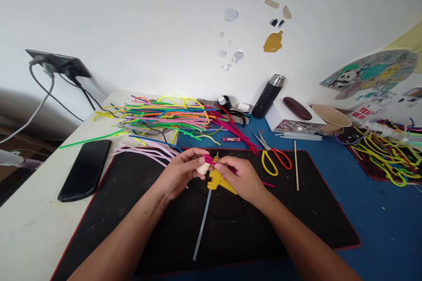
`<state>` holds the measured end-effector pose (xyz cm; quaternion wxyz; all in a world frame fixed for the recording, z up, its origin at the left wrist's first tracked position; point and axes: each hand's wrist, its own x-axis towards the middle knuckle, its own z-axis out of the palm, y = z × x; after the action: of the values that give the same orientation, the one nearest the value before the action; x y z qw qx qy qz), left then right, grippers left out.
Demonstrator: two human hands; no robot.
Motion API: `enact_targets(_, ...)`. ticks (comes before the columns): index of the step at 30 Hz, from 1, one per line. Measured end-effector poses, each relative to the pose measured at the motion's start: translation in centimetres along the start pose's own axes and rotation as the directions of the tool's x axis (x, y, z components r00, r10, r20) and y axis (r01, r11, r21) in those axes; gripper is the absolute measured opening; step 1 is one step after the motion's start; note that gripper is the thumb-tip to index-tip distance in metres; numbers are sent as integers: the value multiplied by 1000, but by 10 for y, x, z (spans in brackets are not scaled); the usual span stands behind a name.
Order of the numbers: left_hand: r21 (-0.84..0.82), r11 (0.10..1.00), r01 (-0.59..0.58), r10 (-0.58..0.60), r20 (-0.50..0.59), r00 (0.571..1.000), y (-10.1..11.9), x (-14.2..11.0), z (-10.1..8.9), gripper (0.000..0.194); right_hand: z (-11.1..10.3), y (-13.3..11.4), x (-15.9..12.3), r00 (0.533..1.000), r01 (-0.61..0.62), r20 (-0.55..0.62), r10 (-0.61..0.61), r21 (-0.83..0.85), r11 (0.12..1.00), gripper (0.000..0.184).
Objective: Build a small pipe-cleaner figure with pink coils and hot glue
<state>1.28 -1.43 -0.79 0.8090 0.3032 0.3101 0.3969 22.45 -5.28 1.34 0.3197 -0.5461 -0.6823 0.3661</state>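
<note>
A white piece (202,168) with magenta strand (208,158) is over the black mat (165,232), pinched in curled fingers of the left hand (180,172); the right hand (244,178) has its fingers closed on the strand. Beyond stand a white box (278,116) and tan bowl (331,116).

Glue gun (224,183) mid-mat (316,202), scissors (268,149) right of it, stick (296,166) right of those. Phone (84,170) on table (29,228), left of mat. Pipe-cleaner pile (171,118) at far side, flask (266,100) to its right.
</note>
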Motion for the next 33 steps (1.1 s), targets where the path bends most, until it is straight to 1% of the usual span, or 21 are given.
enact_targets(6,31,999,28,-29,39,999,2,0,1,35,-5,0,0,998,-40,40,38,43,998,22)
enact_targets(14,125,990,69,-81,90,993,3,-3,2,39,-10,4,-3,993,-42,112,40,18,999,28)
enact_targets(18,175,979,102,-123,115,986,2,-4,0,42,-12,6,-4,990,-61,130,58,20,998,24)
enact_targets(21,207,972,109,-135,118,984,1,-4,1,43,-15,8,-5,989,-64,133,66,-19,998,18)
enact_targets(25,270,959,89,-129,133,983,1,-3,4,41,-20,9,-6,986,-50,155,63,-84,995,12)
enact_targets(30,388,919,75,-167,210,963,0,-5,6,37,-26,9,-6,973,39,230,8,-198,979,12)
enact_targets(33,438,895,88,-198,213,957,-1,-7,6,39,-31,9,-5,964,89,267,-4,-308,947,15)
